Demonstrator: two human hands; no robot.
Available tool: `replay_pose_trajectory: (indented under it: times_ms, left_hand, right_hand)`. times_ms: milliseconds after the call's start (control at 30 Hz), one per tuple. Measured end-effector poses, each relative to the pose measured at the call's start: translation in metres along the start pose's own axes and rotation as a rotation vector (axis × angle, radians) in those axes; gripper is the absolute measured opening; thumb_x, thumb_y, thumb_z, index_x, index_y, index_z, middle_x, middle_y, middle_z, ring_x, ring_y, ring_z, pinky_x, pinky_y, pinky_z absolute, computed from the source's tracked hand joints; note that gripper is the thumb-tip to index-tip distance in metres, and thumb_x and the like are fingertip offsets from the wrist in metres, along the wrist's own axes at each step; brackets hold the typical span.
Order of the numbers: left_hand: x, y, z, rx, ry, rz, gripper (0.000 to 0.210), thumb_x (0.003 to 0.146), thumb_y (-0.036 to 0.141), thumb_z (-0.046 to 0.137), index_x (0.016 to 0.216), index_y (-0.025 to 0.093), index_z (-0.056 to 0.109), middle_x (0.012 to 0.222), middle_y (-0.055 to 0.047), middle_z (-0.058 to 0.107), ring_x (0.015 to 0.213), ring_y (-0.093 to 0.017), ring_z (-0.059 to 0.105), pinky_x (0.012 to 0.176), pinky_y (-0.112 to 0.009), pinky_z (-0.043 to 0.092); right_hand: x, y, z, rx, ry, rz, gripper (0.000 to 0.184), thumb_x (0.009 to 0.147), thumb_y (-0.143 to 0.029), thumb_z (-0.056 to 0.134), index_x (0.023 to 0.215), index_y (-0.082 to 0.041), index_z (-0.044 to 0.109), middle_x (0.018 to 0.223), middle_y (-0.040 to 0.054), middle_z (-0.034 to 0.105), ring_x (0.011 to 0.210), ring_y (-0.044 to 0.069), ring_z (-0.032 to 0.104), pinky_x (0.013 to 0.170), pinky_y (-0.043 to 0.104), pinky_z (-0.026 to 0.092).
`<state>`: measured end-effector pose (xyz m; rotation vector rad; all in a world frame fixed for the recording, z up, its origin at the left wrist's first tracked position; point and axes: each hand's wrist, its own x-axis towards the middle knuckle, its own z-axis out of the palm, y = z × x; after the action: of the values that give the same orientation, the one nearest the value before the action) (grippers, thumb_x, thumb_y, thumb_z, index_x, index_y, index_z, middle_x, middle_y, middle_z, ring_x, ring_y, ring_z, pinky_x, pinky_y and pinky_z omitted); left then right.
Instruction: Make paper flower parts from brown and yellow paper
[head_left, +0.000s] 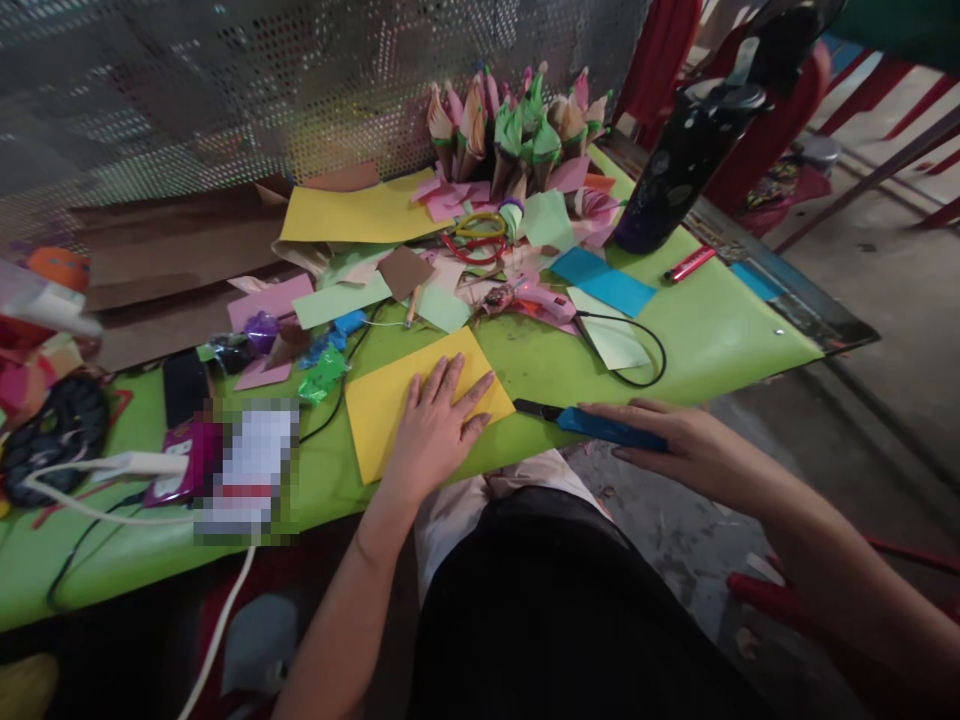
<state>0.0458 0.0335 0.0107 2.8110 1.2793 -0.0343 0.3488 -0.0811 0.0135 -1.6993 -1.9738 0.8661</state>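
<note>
My left hand (439, 425) lies flat with its fingers spread on a sheet of yellow paper (382, 400) near the front edge of the green table. In my right hand (675, 435) is a blue utility knife (611, 428), its dark blade pointing left. The blade's tip is close to the right corner of the yellow paper; whether they touch I cannot tell. Just beyond the paper sits a pink glue gun (536, 297) with a black cord, beside a blue paper piece (604, 281) and a pale green paper piece (609, 330).
Paper ice-cream cones (525, 130) stand in a cluster at the back. Nearby are scissors (480, 228), a black tumbler (675, 170), a red lighter (690, 264) and a large yellow sheet (352, 213). At left, a blurred phone (251, 465) has a white cable. The green table (720, 350) ends at right.
</note>
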Motion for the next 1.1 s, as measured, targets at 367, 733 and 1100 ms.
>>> replay_pose_trajectory:
  times_ms: [367, 733, 1100]
  left_hand:
    - [-0.001, 0.001, 0.0, -0.002, 0.002, 0.0, 0.055, 0.104, 0.043, 0.042, 0.158, 0.036, 0.035, 0.169, -0.008, 0.027, 0.156, -0.032, 0.026, 0.123, -0.059, 0.027]
    - [0.0, 0.003, -0.001, -0.021, -0.022, -0.014, 0.055, 0.104, 0.046, 0.041, 0.157, 0.037, 0.036, 0.17, -0.008, 0.025, 0.156, -0.031, 0.024, 0.124, -0.059, 0.026]
    - [0.0, 0.003, 0.002, -0.08, -0.006, -0.018, 0.053, 0.105, 0.044, 0.04, 0.157, 0.038, 0.037, 0.17, -0.005, 0.025, 0.158, -0.03, 0.021, 0.125, -0.059, 0.022]
  right_hand:
    - [0.004, -0.014, 0.006, 0.019, -0.079, -0.023, 0.05, 0.099, -0.043, 0.051, 0.148, -0.034, 0.054, 0.129, 0.0077, 0.07, 0.108, 0.028, 0.071, 0.087, 0.038, 0.058]
    - [0.003, -0.031, 0.024, -0.105, -0.063, -0.104, 0.048, 0.1, -0.034, 0.052, 0.148, -0.032, 0.054, 0.107, 0.0077, 0.072, 0.082, 0.02, 0.072, 0.07, 0.029, 0.057]
    - [0.005, -0.037, 0.034, -0.16, -0.055, -0.145, 0.049, 0.099, -0.03, 0.053, 0.149, -0.031, 0.053, 0.1, 0.006, 0.07, 0.076, 0.018, 0.07, 0.066, 0.028, 0.055]
